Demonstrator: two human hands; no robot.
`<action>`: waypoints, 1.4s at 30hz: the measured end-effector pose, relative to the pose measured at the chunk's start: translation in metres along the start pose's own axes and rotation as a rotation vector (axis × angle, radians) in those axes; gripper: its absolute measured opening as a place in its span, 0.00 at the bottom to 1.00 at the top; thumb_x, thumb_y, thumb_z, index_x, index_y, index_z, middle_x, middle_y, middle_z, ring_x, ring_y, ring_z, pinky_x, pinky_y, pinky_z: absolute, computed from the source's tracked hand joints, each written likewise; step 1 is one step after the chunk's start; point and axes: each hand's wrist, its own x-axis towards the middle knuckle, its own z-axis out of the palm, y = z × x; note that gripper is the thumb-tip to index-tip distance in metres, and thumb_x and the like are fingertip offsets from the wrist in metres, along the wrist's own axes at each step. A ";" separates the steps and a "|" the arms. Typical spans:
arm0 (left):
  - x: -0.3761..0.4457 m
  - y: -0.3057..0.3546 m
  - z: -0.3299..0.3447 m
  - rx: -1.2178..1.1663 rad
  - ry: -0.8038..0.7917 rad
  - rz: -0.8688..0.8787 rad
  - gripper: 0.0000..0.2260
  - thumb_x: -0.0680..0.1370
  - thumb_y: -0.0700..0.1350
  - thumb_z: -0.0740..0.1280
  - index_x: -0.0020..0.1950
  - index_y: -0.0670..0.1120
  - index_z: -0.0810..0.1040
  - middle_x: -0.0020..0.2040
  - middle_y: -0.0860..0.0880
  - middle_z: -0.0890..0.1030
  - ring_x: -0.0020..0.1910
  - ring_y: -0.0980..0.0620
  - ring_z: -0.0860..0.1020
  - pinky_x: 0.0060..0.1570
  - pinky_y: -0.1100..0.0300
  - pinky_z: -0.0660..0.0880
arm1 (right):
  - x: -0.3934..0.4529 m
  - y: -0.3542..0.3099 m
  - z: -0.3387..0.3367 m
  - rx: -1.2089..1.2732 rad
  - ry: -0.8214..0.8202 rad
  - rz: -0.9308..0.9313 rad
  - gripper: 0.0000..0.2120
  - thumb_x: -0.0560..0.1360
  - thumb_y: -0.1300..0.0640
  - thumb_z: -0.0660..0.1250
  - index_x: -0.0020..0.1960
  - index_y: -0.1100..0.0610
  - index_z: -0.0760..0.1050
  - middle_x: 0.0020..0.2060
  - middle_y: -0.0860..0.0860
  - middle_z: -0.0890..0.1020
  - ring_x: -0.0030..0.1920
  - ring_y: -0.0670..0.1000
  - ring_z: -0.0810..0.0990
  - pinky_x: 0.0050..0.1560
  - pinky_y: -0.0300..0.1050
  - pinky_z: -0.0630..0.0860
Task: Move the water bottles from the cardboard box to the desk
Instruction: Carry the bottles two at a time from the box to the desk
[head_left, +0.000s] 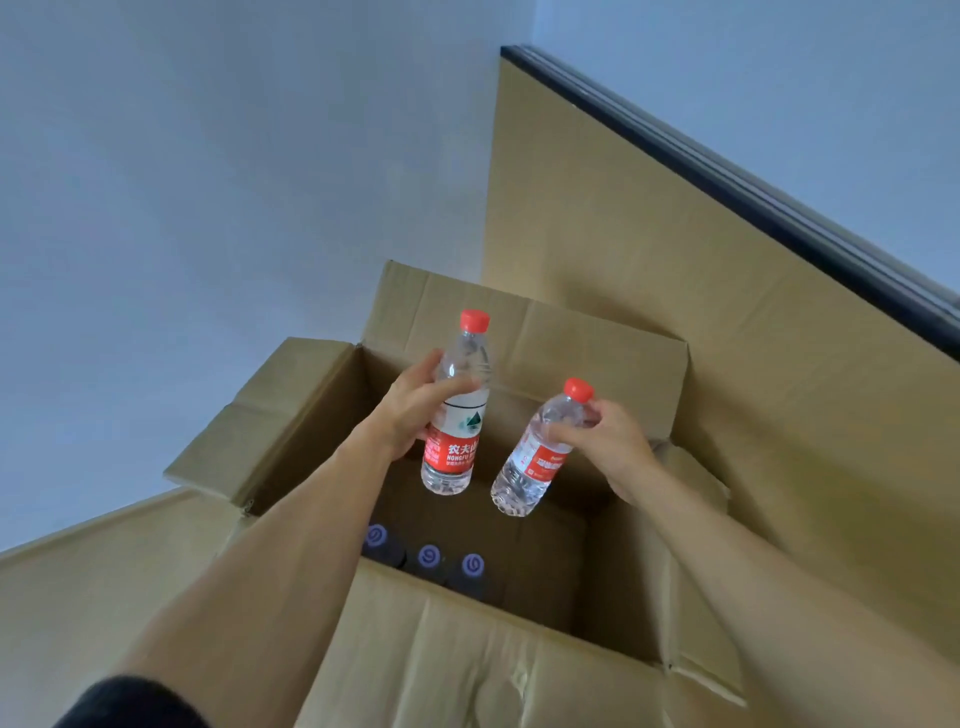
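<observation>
Mid-task, lift phase. Both hands are over the open box (467, 649), each w/ a bottle.

Left hand (415, 410) is wrapped round the upper body of the left bottle (457, 415), fingers curled behind it, thumb across the front just above the label. Bottle is near upright, red cap up, its base clear of the box floor.

Right hand (602, 441) pinches the right bottle (535, 457) at the shoulder, just below its red cap; thumb and fingertips closed on it. This one is tilted, cap to the far right, base hanging down toward the near left. The two bottles are close but apart.

Neither has reached a desk; no desk top can be made out for sure in view, so the count already moved can't be told. Pale wood-look panels (623, 234) stand behind and beside the box.

Left in the box: three dark bottles with purple caps (429, 556) in a row at the near wall. Whether they count as water bottles isn't clear. Rest of the visible floor is bare; near corners are hidden by the wall.

Judgement: these two need carrying over and setting down, then maybe more trips.
</observation>
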 end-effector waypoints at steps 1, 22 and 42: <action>-0.003 0.005 0.001 -0.017 0.002 0.002 0.17 0.74 0.52 0.75 0.41 0.77 0.77 0.46 0.60 0.86 0.48 0.52 0.85 0.44 0.51 0.78 | -0.001 -0.004 0.000 0.043 -0.012 0.004 0.14 0.68 0.56 0.81 0.51 0.53 0.82 0.46 0.46 0.87 0.52 0.51 0.84 0.53 0.47 0.79; -0.068 0.030 0.025 -0.366 0.159 -0.073 0.33 0.72 0.46 0.78 0.72 0.47 0.65 0.56 0.37 0.80 0.44 0.44 0.84 0.44 0.49 0.81 | -0.001 -0.050 0.026 0.440 -0.360 0.099 0.19 0.79 0.57 0.67 0.67 0.58 0.66 0.50 0.56 0.79 0.45 0.53 0.81 0.42 0.48 0.78; -0.276 -0.040 -0.045 -0.726 0.712 0.022 0.23 0.75 0.49 0.74 0.67 0.43 0.74 0.52 0.38 0.85 0.44 0.42 0.85 0.44 0.49 0.82 | -0.114 -0.096 0.190 0.262 -0.922 0.030 0.24 0.78 0.43 0.68 0.70 0.51 0.69 0.59 0.59 0.81 0.58 0.60 0.83 0.63 0.63 0.78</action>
